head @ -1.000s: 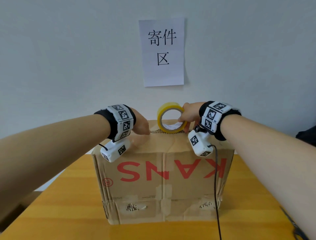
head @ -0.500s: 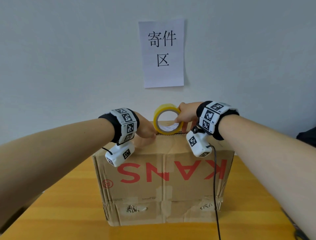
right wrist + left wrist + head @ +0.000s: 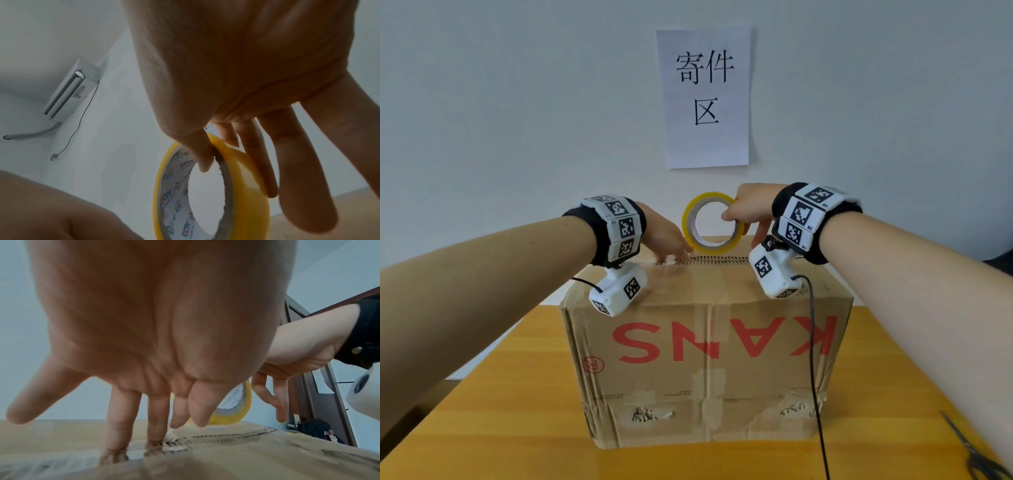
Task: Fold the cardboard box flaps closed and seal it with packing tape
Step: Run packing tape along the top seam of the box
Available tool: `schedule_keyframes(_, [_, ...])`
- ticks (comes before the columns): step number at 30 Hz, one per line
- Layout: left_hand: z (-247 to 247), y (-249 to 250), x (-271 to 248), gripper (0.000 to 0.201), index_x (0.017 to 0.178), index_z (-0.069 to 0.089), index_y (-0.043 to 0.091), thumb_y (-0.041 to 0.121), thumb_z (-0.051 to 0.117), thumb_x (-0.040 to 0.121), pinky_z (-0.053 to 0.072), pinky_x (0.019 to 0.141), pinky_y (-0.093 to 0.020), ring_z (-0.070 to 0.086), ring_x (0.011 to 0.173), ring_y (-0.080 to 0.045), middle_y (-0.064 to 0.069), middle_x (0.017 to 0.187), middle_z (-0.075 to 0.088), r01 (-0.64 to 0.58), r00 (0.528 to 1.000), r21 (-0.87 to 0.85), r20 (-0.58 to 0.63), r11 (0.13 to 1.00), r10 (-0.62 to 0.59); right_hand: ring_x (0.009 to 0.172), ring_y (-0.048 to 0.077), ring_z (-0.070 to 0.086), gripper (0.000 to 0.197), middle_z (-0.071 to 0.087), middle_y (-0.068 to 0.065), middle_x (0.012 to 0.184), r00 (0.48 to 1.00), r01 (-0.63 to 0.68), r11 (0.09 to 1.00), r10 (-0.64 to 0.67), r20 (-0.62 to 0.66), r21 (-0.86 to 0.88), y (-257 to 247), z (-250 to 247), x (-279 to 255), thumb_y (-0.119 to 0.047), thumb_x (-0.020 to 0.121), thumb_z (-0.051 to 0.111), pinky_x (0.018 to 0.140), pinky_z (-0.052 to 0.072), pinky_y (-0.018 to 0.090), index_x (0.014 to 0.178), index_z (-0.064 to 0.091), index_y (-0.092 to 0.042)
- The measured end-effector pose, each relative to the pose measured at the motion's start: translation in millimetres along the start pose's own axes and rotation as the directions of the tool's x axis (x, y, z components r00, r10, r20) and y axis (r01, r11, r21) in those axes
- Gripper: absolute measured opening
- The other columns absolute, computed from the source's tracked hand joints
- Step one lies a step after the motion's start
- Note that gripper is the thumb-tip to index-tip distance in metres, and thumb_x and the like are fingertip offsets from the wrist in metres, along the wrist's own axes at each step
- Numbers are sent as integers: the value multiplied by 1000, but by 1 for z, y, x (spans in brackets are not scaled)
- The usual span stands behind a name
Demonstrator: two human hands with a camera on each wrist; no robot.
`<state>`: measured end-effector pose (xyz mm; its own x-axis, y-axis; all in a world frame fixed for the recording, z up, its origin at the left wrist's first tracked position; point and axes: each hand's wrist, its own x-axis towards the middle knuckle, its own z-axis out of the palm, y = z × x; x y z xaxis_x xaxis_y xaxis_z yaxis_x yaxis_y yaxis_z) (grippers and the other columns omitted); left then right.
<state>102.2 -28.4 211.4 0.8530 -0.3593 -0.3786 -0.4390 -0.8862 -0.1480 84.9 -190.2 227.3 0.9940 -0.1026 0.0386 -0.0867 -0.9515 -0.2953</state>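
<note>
A brown cardboard box with red letters stands on the wooden table, its top flaps folded down. My right hand pinches a yellow roll of packing tape upright above the top seam, thumb inside the ring and fingers on its outer face. My left hand lies with straight fingers pressing a strip of clear tape onto the flap seam, just left of the roll. The box's top surface is mostly hidden in the head view.
A paper sign hangs on the wall behind the box. Scissors lie at the table's right front edge. A black cable hangs down the box's front. The wooden table extends around the box.
Both hands have shifted slightly right along the top seam, and the right hand has raised the tape roll a little. The box has not moved.
</note>
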Motion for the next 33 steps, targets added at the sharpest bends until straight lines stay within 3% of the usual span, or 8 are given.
schedule_keyframes(9, [6,1,9,47,156,27,27,24,29,109,30,91,-30,48,129,-24,-7,138,53,-63,997,63,44,996,61,67,22,56,18,52,4,76,999,-46,992,49,21,-117,5,11,0,-20,101,53,58,39,27,108,57,-4])
schedule_keyframes(14, [5,-1,18,38,142,48,17,23,32,108,35,102,-33,54,117,-26,-7,131,55,-72,997,60,41,996,70,78,24,62,36,66,12,116,999,-43,990,44,4,-136,3,12,-4,-19,102,53,55,42,27,132,46,-2])
schedule_keyframes(16, [7,-1,27,28,122,52,13,27,32,108,37,104,-35,54,107,-24,-9,126,57,-59,997,89,47,994,55,76,22,63,42,65,13,118,1000,-27,991,28,8,-130,2,13,-4,-20,100,56,53,44,27,136,39,-4])
schedule_keyframes(18, [11,-3,40,37,126,52,8,32,32,106,37,110,-41,54,119,-26,-10,134,57,-43,998,103,50,994,38,67,18,59,45,64,13,118,1000,-9,992,10,7,-128,2,13,-5,-22,99,60,51,42,26,136,41,-5])
schedule_keyframes(21, [18,-7,53,54,146,41,13,43,29,103,33,114,-47,45,134,-29,-11,147,47,-27,999,99,28,995,24,59,14,56,41,67,12,114,1000,8,990,-8,-5,-139,3,13,-7,-27,97,63,53,43,24,129,52,-4])
schedule_keyframes(26, [22,-7,57,73,152,33,18,55,29,89,33,115,-49,43,137,-28,-8,153,41,-24,1000,102,14,994,22,59,16,60,39,72,12,108,999,-21,993,27,46,-119,4,19,-4,-32,97,64,67,53,30,122,55,-3])
schedule_keyframes(31, [19,-3,54,57,153,30,12,42,29,105,31,116,-45,40,139,-29,-10,155,38,7,1000,57,16,998,-8,68,23,65,25,74,15,103,999,-42,991,45,25,-129,4,27,7,-19,98,58,75,58,36,114,60,0])
schedule_keyframes(33, [15,-1,52,53,149,34,7,38,30,107,33,114,-42,44,135,-32,-15,150,42,24,1000,41,20,999,-25,68,24,62,17,72,14,99,999,-44,990,47,22,-137,5,28,9,-15,97,55,70,54,34,104,62,-1])
